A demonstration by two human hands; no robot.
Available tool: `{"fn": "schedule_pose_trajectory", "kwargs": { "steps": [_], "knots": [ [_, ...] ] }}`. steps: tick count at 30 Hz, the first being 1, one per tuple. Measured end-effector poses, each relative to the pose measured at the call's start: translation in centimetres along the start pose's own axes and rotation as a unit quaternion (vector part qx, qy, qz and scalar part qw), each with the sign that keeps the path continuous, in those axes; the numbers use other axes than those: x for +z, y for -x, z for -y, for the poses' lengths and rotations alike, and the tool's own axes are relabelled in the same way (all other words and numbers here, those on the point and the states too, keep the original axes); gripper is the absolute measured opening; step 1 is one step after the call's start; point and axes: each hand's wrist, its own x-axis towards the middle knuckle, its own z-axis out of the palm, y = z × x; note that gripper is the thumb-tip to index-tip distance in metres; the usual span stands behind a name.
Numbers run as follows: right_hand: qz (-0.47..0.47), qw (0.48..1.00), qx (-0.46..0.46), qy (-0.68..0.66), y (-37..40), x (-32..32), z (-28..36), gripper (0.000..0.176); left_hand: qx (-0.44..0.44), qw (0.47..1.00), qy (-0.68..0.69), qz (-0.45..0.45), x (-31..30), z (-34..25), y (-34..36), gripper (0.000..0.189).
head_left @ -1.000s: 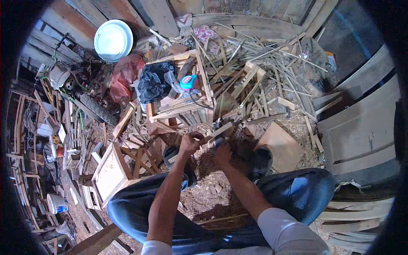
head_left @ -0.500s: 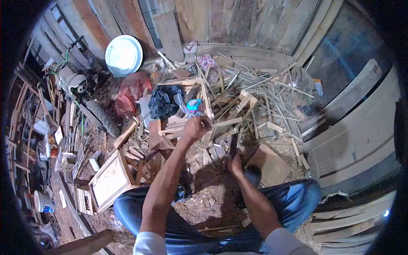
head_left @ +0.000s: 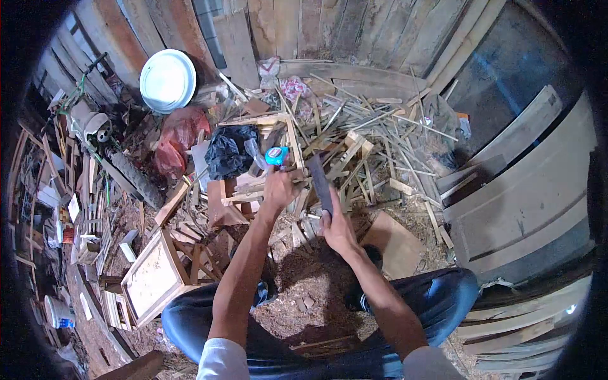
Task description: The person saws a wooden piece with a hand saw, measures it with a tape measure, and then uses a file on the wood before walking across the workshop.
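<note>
My right hand (head_left: 339, 229) is wrapped round the lower end of a dark, broad-bladed knife (head_left: 320, 182), which points up and away from me. Beside the blade, on its left, my left hand (head_left: 280, 190) has its fingers curled in. Whatever is between those fingers is blurred and partly hidden. A turquoise tape measure (head_left: 277, 156) lies just beyond my left knuckles, close to a black plastic bag (head_left: 232, 151). Wooden strips (head_left: 248, 190) lie beneath and to the left of this hand.
Loose sticks (head_left: 380, 136) are heaped beyond my hands. A wooden box frame (head_left: 158, 278) rests at the left, and a flat board (head_left: 392, 244) lies near my right knee. Further back are a white round lid (head_left: 168, 81) and a red plastic bag (head_left: 182, 140). Planks (head_left: 525, 221) line the right.
The knife has swung up and left with my right hand, nearer to my left hand. The pale wood strip that stuck out from my left hand no longer shows clearly. The view has shifted slightly.
</note>
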Motion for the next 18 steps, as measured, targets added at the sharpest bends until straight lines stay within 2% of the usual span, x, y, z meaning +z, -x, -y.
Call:
{"fn": "schedule_pose_trajectory", "kwargs": {
  "steps": [2,3,6,8,10,12,14,16,18],
  "knots": [
    [0.028,0.998,0.046,0.034,0.1,0.4,0.3,0.07,-0.015,1.0,0.009,0.02,0.1,0.4,-0.1,0.023],
    [0.002,1.0,0.008,0.025,-0.1,0.9,-0.3,0.071,-0.029,0.999,0.018,0.037,0.3,0.5,-0.1,0.024],
    [0.032,0.998,0.046,0.037,-0.2,0.3,0.0,0.07,-0.038,0.999,0.004,0.039,-0.2,-0.1,-0.5,0.02],
    [0.017,0.998,0.028,0.05,-0.2,0.2,0.2,0.071,-0.041,0.997,0.032,0.065,0.5,0.7,-0.6,0.021],
    [0.002,0.998,0.008,0.062,-0.5,0.1,0.5,0.071,-0.018,0.997,0.055,0.048,1.5,1.6,-0.5,0.02],
    [0.041,0.995,0.056,0.076,-0.8,-0.3,1.4,0.071,-0.014,0.999,0.04,0.032,1.5,1.6,-0.5,0.019],
    [0.048,0.994,0.052,0.087,-0.9,-0.2,1.4,0.071,-0.012,0.999,0.028,0.017,1.3,1.5,-0.4,0.019],
    [0.055,0.993,0.046,0.096,-1.0,0.4,1.1,0.072,-0.016,0.997,0.079,0.004,0.5,1.2,-0.6,0.021],
    [0.014,0.993,0.012,0.115,-0.9,1.2,0.5,0.071,-0.016,0.998,0.059,0.003,0.9,1.3,-0.4,0.023]
  ]
}}
